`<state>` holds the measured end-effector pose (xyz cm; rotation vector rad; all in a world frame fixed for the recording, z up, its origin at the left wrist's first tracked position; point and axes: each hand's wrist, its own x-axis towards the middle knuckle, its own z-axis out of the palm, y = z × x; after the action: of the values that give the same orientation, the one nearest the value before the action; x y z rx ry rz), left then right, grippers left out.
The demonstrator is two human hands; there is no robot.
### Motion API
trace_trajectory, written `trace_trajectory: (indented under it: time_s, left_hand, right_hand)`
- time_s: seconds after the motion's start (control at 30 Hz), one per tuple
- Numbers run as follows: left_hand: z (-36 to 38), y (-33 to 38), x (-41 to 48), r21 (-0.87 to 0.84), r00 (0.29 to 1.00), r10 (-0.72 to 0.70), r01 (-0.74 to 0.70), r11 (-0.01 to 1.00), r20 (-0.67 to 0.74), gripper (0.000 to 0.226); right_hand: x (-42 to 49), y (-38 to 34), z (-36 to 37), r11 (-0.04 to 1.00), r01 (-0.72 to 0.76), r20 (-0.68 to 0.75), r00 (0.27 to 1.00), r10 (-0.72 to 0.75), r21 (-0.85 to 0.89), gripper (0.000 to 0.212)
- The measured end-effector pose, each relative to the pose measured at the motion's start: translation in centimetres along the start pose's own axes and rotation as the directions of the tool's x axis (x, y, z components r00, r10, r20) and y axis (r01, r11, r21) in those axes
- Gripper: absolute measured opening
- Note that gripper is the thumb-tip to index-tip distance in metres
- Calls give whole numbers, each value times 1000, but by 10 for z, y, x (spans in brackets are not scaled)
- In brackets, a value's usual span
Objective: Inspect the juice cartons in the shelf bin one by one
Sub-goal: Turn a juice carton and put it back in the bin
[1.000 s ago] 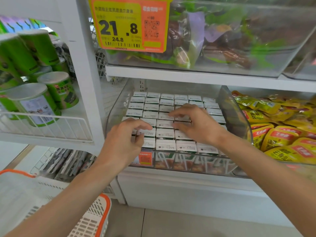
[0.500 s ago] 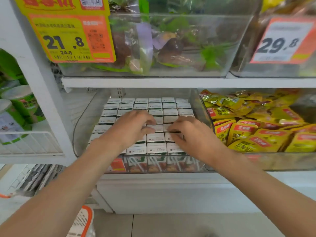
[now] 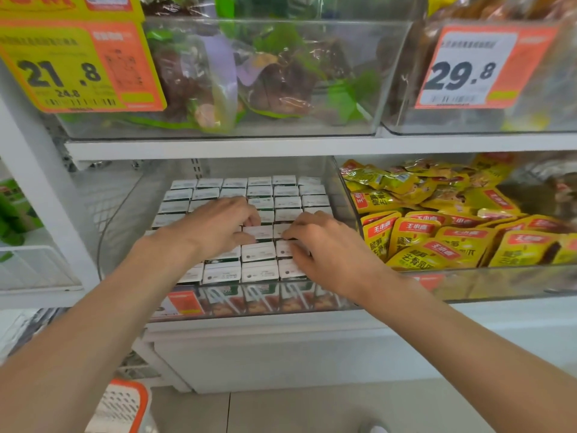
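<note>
**Both hands down on the cartons in the middle bin**

The juice cartons (image 3: 259, 271) stand packed in tidy rows, white tops up, inside the clear shelf bin (image 3: 115, 232) at the centre of the frame. Both forearms reach up into it from the lower corners. The left hand (image 3: 218, 226) lies over the middle rows, knuckles up, fingers curled down onto the tops. The right hand (image 3: 324, 248) sits just beside it, nearer the right wall of the bin, with its fingers bent the same way. The fingertips are tucked under the knuckles, so I cannot tell whether either hand pinches a carton or only presses on it.

Right of centre, a neighbouring bin holds yellow snack packets (image 3: 437, 239). A 21.8 price tag (image 3: 78, 67) hangs at upper left and a 29.8 price tag (image 3: 468, 70) at upper right. An orange-rimmed basket (image 3: 125, 407) shows at lower left.
</note>
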<state>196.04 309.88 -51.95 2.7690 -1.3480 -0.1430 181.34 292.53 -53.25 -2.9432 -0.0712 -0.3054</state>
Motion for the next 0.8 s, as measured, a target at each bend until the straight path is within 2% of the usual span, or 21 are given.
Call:
trace_trajectory:
  time_s: [0.2,0.33,0.47,0.53,0.6,0.7,0.8]
  left_hand:
    - [0,-5,-3,-97,998,39,-35,995,43,35]
    - [-2,-4,-4,-72,997,56,-52,996,49,34]
    - [-7,0,-9,-51,998,45,-43,998,40,27]
    - [-13,0,-14,-102,999,41,-42,994,-11,23]
    - [-21,2,-19,-210,995,32,-50,976,-89,22]
    - [-29,7,-25,-418,983,-21,-58,906,-182,24]
    - [-30,14,-33,-507,968,-57,-77,858,-244,26]
  right_hand:
    - [4,-1,2,999,-28,-19,999,28,44,28]
    - [6,0,3,996,-54,-19,998,55,68,26]
    - [8,1,6,995,-52,-24,998,54,85,32]
    - [9,1,8,991,-68,-35,997,72,115,38]
    - [11,0,10,970,-93,-48,993,106,224,50]
    - [15,-4,11,877,-103,-48,989,142,469,64]
    - [22,-8,11,758,-105,-63,980,189,643,52]
